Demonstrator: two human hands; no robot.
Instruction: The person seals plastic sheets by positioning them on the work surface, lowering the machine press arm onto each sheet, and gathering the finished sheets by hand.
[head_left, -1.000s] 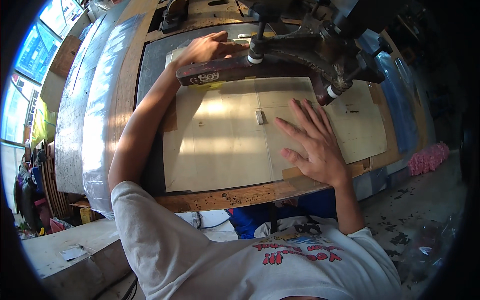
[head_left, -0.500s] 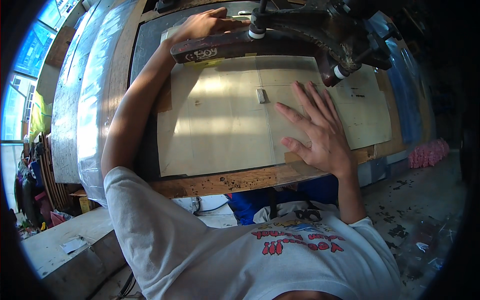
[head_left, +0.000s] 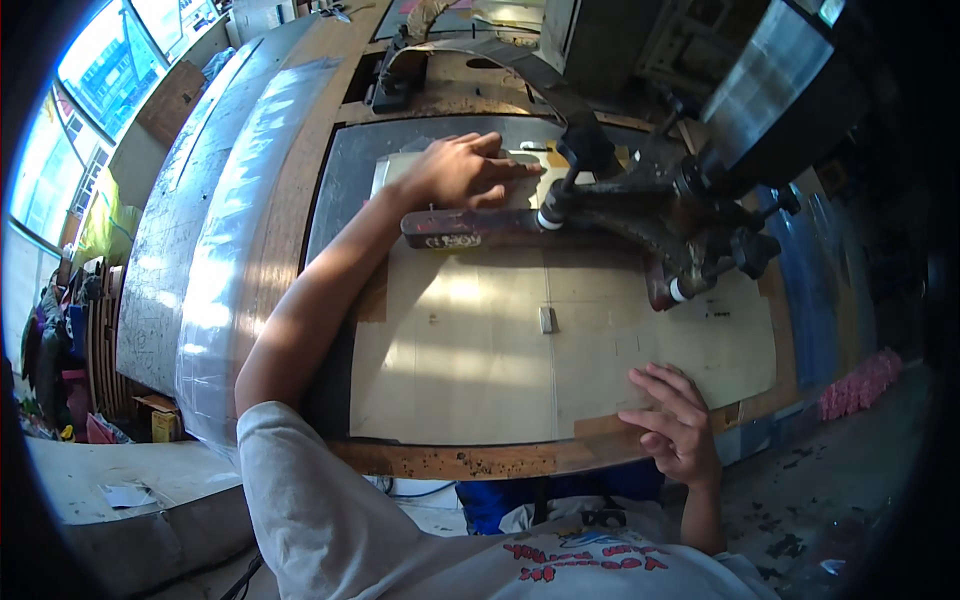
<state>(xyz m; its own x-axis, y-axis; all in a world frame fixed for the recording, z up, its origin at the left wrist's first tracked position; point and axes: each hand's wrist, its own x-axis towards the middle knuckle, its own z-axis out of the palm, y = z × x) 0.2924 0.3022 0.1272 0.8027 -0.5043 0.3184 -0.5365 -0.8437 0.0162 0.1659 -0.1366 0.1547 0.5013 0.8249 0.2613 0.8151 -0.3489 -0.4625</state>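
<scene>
A pale yellowish sheet [head_left: 460, 370] lies on the dark work board, with a small grey block [head_left: 547, 320] near its middle. Across its far part runs a dark bar [head_left: 480, 228] of a machine, joined to a metal bracket with knobs. My left hand [head_left: 462, 170] reaches past the bar's left end, palm down, its fingers stretched to the right near a small pale piece [head_left: 535, 147]; nothing shows in its grasp. Over the near right edge of the sheet is my right hand [head_left: 678, 425], empty, with its fingers apart and loosely bent.
The machine's metal column [head_left: 770, 90] stands at the far right, with a black knob [head_left: 585, 145] beside the bar. A wooden strip [head_left: 450, 460] edges the near side of the table. Clear plastic film [head_left: 235, 270] covers the left side. Pink bundled material [head_left: 860, 385] lies at the right.
My right hand has lifted off the sheet and drawn back toward the near edge, its fingers bending. My left hand stays beyond the bar. The view has tilted up, showing more of the machine.
</scene>
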